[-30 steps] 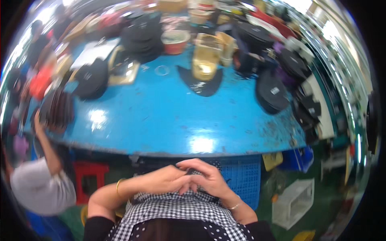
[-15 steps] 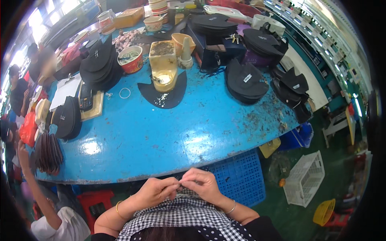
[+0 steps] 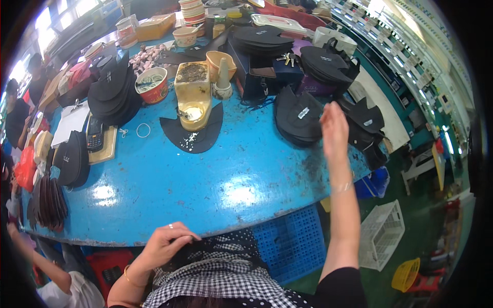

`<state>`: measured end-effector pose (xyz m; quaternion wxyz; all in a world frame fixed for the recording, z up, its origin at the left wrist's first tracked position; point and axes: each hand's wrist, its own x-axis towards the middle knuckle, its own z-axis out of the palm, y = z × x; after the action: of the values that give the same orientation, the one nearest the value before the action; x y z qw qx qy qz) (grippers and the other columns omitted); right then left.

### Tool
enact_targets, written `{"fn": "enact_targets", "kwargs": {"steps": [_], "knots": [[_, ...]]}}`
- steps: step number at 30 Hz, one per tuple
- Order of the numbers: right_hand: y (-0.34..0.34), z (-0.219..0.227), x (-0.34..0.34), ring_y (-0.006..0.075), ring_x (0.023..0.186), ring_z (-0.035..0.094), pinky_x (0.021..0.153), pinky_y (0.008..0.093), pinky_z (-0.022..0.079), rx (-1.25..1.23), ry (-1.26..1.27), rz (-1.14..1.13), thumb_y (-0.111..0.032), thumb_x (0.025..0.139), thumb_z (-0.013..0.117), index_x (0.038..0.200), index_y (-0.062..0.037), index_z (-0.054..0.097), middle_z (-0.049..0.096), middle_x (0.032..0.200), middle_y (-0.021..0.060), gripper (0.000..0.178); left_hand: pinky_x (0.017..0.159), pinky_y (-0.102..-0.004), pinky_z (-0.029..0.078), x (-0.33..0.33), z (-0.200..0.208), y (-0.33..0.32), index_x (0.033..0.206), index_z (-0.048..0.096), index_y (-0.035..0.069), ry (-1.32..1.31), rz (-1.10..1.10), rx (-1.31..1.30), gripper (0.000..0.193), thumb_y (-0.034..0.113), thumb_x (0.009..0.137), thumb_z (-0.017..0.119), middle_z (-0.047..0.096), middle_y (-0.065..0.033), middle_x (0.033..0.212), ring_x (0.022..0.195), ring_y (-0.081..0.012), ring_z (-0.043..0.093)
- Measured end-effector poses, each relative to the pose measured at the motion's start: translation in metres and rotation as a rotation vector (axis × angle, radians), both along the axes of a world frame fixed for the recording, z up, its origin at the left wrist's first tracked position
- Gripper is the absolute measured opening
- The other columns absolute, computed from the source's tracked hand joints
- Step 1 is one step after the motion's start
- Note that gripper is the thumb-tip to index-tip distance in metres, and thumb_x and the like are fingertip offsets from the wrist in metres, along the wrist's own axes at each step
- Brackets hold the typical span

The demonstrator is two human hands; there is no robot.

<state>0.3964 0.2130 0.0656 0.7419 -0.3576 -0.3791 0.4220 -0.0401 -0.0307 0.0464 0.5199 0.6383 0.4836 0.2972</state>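
My left hand [image 3: 169, 245] is at the table's near edge, in front of my checked apron [image 3: 226, 285]. Its fingers are curled and pressed together; a small dark bit shows at the fingertips, too small to name. My right hand [image 3: 335, 132] reaches forward over the right side of the table, fingers stretched out and slightly blurred. It is beside the right edge of a stack of curved black pieces [image 3: 292, 122] with a white label on top. Whether the fingertips touch the stack cannot be seen.
A yellowish glue pot [image 3: 193, 87] stands on a black piece [image 3: 210, 136] on the blue table [image 3: 169, 190]. More black stacks [image 3: 113, 92] lie left, near a handheld device [image 3: 95, 134] and a bowl of rubber bands [image 3: 152, 87]. A co-worker's arm [image 3: 43, 259] shows lower left.
My hands were together at the table's near edge and are now apart. The right has swung forward and right to the black stack; the left has shifted slightly left. The view has shifted a little.
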Motion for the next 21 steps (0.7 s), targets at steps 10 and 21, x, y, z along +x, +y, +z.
{"fn": "enact_targets", "kwargs": {"steps": [10, 21], "knots": [[0.232, 0.001, 0.100, 0.0266, 0.103, 0.056, 0.098, 0.0431, 0.049, -0.561, 0.354, -0.151, -0.046, 0.067, 0.096, 0.122, -0.0090, 0.061, 0.060, 0.113, 0.0086, 0.074, 0.052, -0.0174, 0.034, -0.084, 0.000, -0.045, 0.095, 0.064, 0.005, -0.185, 0.757, -0.248, 0.004, 0.005, 0.093, 0.068, 0.070, -0.0026, 0.075, 0.056, -0.0027, 0.053], [0.206, 0.001, 0.110, 0.0289, 0.114, 0.062, 0.095, 0.0477, 0.049, -0.247, 0.370, -0.215, -0.032, 0.084, 0.077, 0.123, -0.0140, 0.064, 0.067, 0.126, 0.0065, 0.045, 0.053, -0.0178, 0.028, -0.147, 0.014, -0.070, 0.092, 0.066, 0.006, -0.189, 0.885, -0.107, 0.006, 0.004, 0.090, 0.072, 0.057, 0.0094, 0.075, 0.062, 0.0019, 0.044]]}}
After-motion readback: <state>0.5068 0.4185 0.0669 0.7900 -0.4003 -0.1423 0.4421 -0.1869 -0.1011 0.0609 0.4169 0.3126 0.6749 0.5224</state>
